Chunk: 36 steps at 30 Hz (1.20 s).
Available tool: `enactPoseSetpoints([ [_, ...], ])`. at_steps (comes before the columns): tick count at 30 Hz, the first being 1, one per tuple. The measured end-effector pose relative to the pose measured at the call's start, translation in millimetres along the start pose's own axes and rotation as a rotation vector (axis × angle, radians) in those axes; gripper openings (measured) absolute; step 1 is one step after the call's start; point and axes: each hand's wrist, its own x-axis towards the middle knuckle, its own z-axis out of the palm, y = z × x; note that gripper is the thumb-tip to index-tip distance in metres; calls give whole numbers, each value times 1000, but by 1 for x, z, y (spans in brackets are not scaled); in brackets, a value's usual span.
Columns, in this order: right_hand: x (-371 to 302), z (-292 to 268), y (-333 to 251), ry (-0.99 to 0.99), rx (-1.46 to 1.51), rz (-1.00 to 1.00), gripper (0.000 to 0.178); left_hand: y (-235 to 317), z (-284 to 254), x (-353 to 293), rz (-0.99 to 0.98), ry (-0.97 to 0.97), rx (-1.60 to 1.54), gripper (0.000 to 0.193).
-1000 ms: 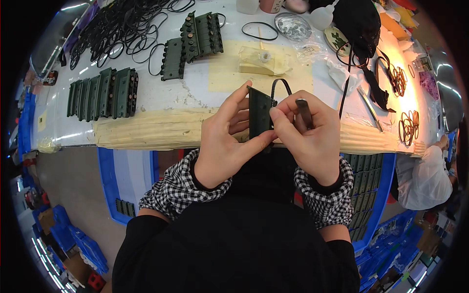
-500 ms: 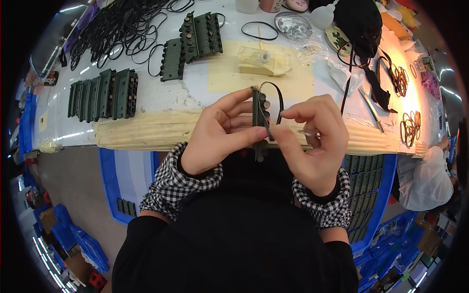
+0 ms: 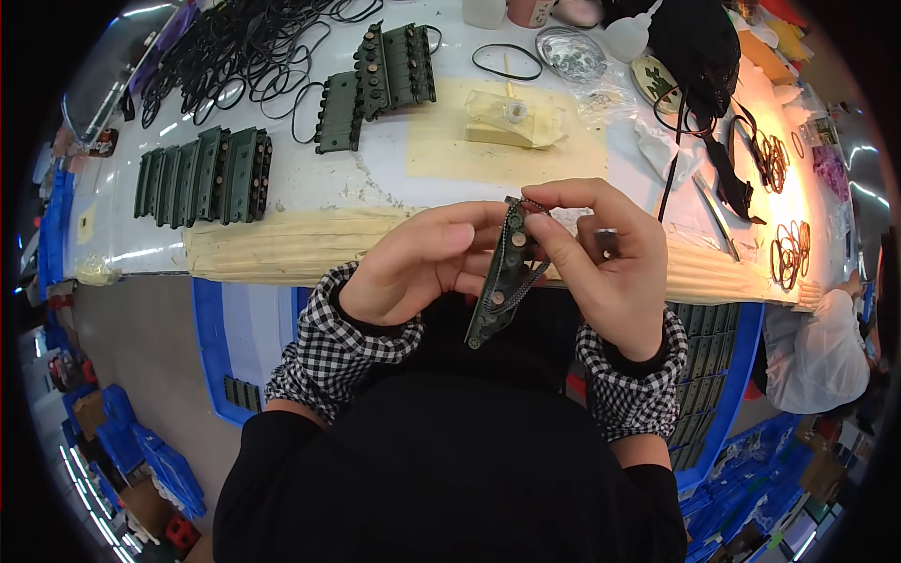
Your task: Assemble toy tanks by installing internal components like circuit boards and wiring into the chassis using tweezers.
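A dark green toy tank hull with small wheels along its side is held tilted over the table's front edge. My left hand grips it from the left with fingers behind it, its thumb lifted off. A black toothed rubber track loops around the wheels and hangs partly slack along the lower right. At the hull's upper end, my right hand pinches the track between thumb and forefinger. Its other fingers are curled, with a small shiny piece showing among them that I cannot make out.
More green hulls stand in a row at left and a stack farther back. Black tracks are heaped behind. A taped yellow block and tweezers lie on the table. Blue bins flank me below; a person sits at right.
The hull has tipped, its lower end swinging left and toward me. My right hand has moved to its upper end with the track, now drawn closer round the wheels. My left thumb has lifted away.
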Motion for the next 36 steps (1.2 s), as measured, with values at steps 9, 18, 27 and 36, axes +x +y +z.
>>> enactPoseSetpoints([
  [9, -2, 4, 0, 19, -66, -49, 15, -4, 7, 0, -59, 159, 82, 41],
  [18, 0, 3, -1, 24, -226, -177, 12, -8, 3, -1, 8, 125, 199, 38],
  [27, 4, 3, -5, 9, -269, -279, 12, -12, 1, -2, 65, 67, 174, 38],
  [36, 3, 2, -4, -19, -312, -293, 13, -15, 2, -4, 58, 107, 187, 39],
])
